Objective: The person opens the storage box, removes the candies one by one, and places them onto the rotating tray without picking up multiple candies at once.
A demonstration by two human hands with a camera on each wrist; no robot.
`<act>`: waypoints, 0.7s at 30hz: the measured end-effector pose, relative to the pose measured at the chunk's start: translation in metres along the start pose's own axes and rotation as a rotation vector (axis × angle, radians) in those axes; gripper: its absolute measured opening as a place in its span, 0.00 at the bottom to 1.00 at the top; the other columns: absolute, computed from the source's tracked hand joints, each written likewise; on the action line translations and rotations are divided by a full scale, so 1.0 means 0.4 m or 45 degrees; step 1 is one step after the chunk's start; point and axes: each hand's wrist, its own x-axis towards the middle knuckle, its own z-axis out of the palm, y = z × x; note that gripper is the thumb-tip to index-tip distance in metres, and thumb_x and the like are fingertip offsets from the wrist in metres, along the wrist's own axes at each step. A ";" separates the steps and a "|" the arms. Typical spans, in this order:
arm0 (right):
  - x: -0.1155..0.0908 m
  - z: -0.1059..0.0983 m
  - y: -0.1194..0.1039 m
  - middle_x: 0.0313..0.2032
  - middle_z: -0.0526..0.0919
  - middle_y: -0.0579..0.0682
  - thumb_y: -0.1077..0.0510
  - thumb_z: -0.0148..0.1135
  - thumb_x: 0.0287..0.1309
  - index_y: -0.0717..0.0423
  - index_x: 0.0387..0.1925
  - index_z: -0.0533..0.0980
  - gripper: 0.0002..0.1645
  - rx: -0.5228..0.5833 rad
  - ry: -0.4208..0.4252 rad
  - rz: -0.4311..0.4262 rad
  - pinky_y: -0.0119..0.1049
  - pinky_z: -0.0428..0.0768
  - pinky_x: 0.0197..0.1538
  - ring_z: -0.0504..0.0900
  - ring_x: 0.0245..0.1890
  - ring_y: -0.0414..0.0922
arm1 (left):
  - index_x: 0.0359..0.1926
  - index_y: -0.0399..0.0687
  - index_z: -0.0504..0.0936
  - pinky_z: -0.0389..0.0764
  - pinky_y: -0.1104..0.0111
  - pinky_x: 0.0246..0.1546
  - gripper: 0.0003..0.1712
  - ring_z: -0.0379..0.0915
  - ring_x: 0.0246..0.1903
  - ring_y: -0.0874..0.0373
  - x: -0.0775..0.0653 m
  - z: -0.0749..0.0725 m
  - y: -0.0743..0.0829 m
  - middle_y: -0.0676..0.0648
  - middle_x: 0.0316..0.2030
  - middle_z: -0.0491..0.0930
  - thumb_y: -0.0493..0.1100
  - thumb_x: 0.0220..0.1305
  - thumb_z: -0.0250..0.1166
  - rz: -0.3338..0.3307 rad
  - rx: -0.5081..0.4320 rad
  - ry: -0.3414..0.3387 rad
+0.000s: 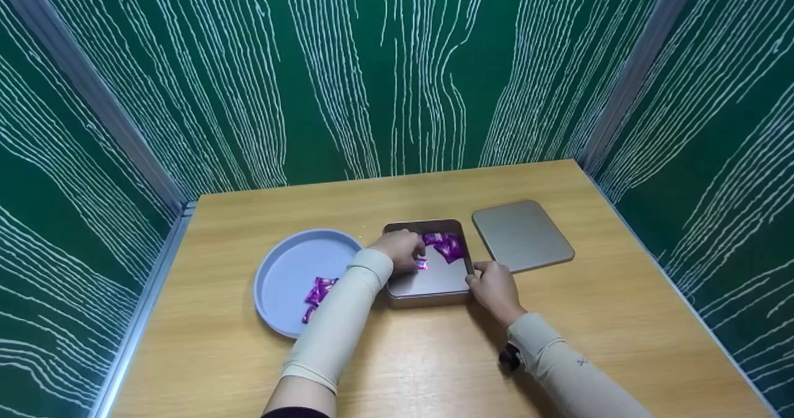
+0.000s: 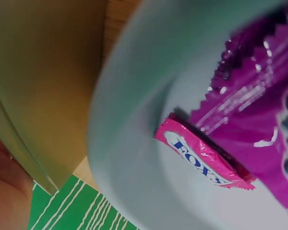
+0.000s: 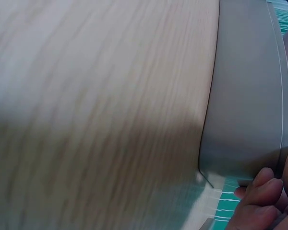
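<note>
My left hand (image 1: pixel 400 250) reaches into an open metal tin (image 1: pixel 428 300), its bent fingertips pinching a small pink wrapped candy (image 1: pixel 422 264) low over the tin's floor. Purple candy packets (image 1: pixel 450 245) lie in the tin's far right corner. With thumb and fingers, my right hand (image 1: pixel 496 289) grips the tin's right wall near the front corner; its curled fingers (image 3: pixel 261 199) show at that corner in the right wrist view. Beneath my left forearm, a pale blue round tray (image 1: pixel 282 266) holds more purple packets (image 1: pixel 321 291) and a pink FOX'S candy (image 2: pixel 201 155).
A flat metal lid (image 1: pixel 524 235) lies right of the tin on the wooden table (image 1: pixel 397 368). Green panels (image 1: pixel 384 83) with white lines enclose the table's back and sides. A dark watch-like object (image 1: pixel 510 357) sits at my right wrist.
</note>
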 end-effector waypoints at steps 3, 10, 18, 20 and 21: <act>0.001 0.002 0.002 0.16 0.67 0.42 0.66 0.65 0.56 0.69 0.46 0.89 0.18 -0.003 0.002 -0.009 0.34 0.60 0.23 0.63 0.18 0.40 | 0.51 0.54 0.94 0.85 0.59 0.58 0.15 0.85 0.51 0.53 0.005 0.004 -0.002 0.52 0.46 0.92 0.45 0.62 0.78 0.007 0.009 0.016; -0.001 -0.001 0.003 0.15 0.66 0.42 0.66 0.64 0.56 0.69 0.48 0.89 0.19 0.004 -0.005 -0.002 0.34 0.61 0.22 0.63 0.17 0.40 | 0.47 0.53 0.94 0.87 0.57 0.53 0.11 0.86 0.46 0.53 0.014 0.007 0.006 0.51 0.41 0.92 0.47 0.64 0.79 -0.007 0.052 0.009; -0.001 -0.003 0.001 0.17 0.69 0.43 0.66 0.65 0.57 0.68 0.48 0.89 0.18 0.003 -0.013 0.014 0.35 0.62 0.24 0.64 0.19 0.42 | 0.46 0.52 0.94 0.88 0.59 0.51 0.10 0.86 0.45 0.53 0.013 0.006 0.015 0.50 0.41 0.92 0.41 0.63 0.78 -0.025 0.079 -0.007; -0.001 -0.003 0.001 0.17 0.68 0.43 0.66 0.65 0.57 0.68 0.48 0.89 0.18 0.004 -0.016 0.017 0.35 0.61 0.24 0.64 0.19 0.41 | 0.45 0.52 0.94 0.87 0.59 0.52 0.11 0.85 0.47 0.53 0.016 0.009 0.012 0.50 0.42 0.92 0.40 0.61 0.79 -0.038 0.072 -0.022; -0.002 -0.004 0.001 0.17 0.68 0.43 0.66 0.65 0.57 0.68 0.48 0.89 0.18 0.005 -0.016 0.016 0.35 0.61 0.24 0.64 0.19 0.41 | 0.44 0.52 0.94 0.87 0.59 0.52 0.11 0.84 0.47 0.53 0.018 0.011 0.010 0.50 0.42 0.92 0.39 0.59 0.79 -0.042 0.064 -0.030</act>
